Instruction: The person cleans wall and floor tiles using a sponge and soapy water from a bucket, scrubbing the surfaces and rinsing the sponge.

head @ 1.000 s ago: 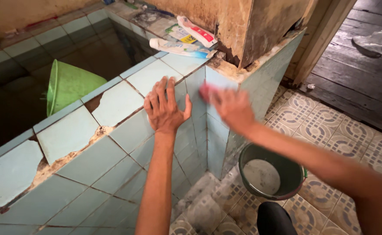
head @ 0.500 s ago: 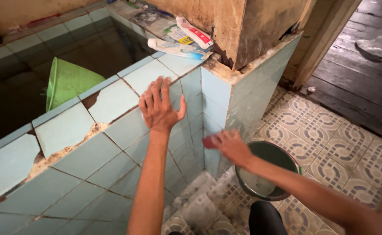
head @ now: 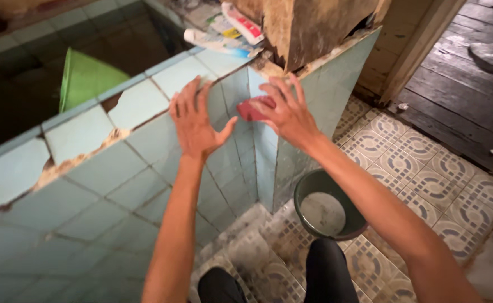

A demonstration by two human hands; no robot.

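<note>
My left hand (head: 195, 122) lies flat against the pale-blue tiled wall (head: 89, 185), fingers spread and gripping nothing, the arm stretched straight out from me. Beside it, my right hand (head: 287, 112) presses a red scrubbing pad (head: 253, 108) onto the tiled corner, fingers fanned over the pad and pinning it under the palm. Half a second ago that right hand hung lower, above the dark bucket (head: 328, 203) that stands below my right forearm; the left has not moved. Past my fingertips, tubes (head: 224, 44) lie on the ledge; a green dipper (head: 86, 78) sits beyond my left fingers.
</note>
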